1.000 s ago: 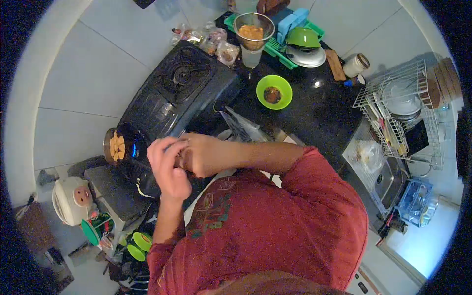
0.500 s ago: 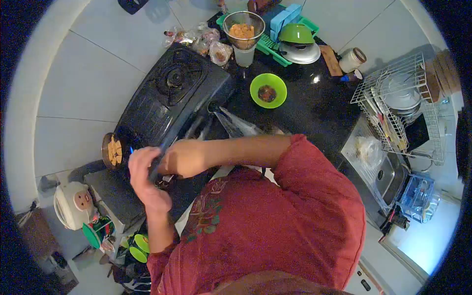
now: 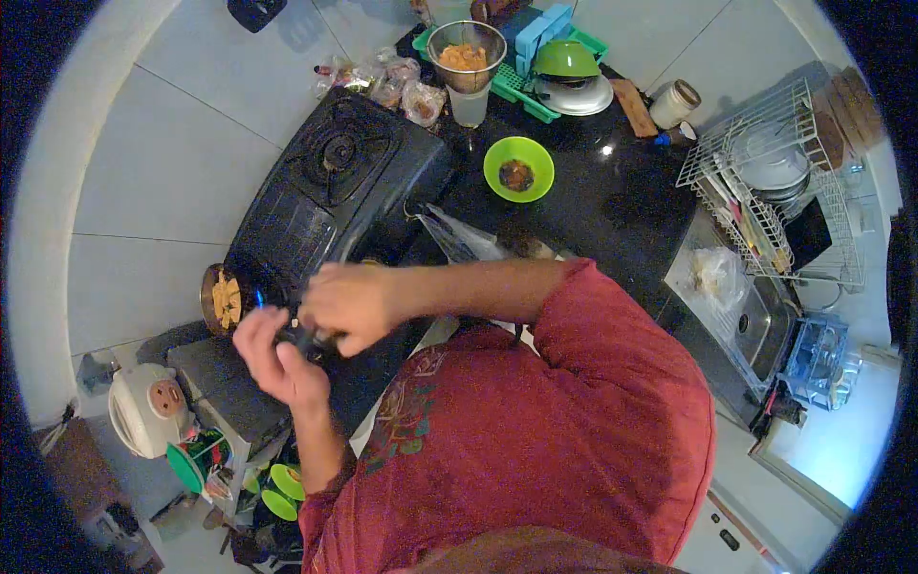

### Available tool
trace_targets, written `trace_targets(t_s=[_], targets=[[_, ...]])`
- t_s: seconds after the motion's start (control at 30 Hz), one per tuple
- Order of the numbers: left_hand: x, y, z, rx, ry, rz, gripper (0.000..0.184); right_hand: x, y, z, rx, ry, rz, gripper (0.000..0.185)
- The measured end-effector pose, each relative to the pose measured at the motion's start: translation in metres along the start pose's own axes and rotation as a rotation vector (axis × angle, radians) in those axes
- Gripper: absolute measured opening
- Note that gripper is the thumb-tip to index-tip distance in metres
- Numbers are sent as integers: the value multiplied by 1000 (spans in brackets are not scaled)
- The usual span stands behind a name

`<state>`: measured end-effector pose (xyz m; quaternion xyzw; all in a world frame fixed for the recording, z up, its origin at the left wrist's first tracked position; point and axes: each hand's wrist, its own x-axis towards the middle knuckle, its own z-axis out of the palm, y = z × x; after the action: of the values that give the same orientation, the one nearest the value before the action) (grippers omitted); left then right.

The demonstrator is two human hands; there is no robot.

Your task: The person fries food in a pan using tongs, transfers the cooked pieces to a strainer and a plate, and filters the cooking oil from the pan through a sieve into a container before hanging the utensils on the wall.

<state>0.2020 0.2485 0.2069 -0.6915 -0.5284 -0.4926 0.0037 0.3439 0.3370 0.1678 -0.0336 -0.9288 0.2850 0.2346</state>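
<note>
My left hand is raised beside the lit burner, fingers stretched and thumb apart, slightly blurred. Close by, my right hand reaches across my body with its fingers curled; a dark, handle-like object shows beneath it, too blurred to name. Beyond my left hand, a pan holds orange-yellow pieces of food. A blue flame burns at the pan's side. Both hands are over the near end of the black gas stove, and my forearms partly hide its front.
A green bowl with dark red contents stands on the black counter. Behind it, a strainer with orange food rests on a container. A dish rack and sink are right; a rice cooker is left.
My left hand has shifted slightly left and down, its fingers spreading. My right hand has drawn back a little, and the dark object between the hands has moved. The view has tilted slightly.
</note>
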Motion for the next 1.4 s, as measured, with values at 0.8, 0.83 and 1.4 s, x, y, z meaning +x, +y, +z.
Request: trace_targets(t_s=[0.8,0.83,1.4], targets=[[-71,-10,42,-1803,-283,-1110,42,-9,-64,106,29,1286,388,20],[-71,-14,39,-1832,-271,-1189,28,-7,-70,110,24,1268,415,23],[-76,-65,-10,-944,-362,-804,42,15,-70,122,534,720,532,39]])
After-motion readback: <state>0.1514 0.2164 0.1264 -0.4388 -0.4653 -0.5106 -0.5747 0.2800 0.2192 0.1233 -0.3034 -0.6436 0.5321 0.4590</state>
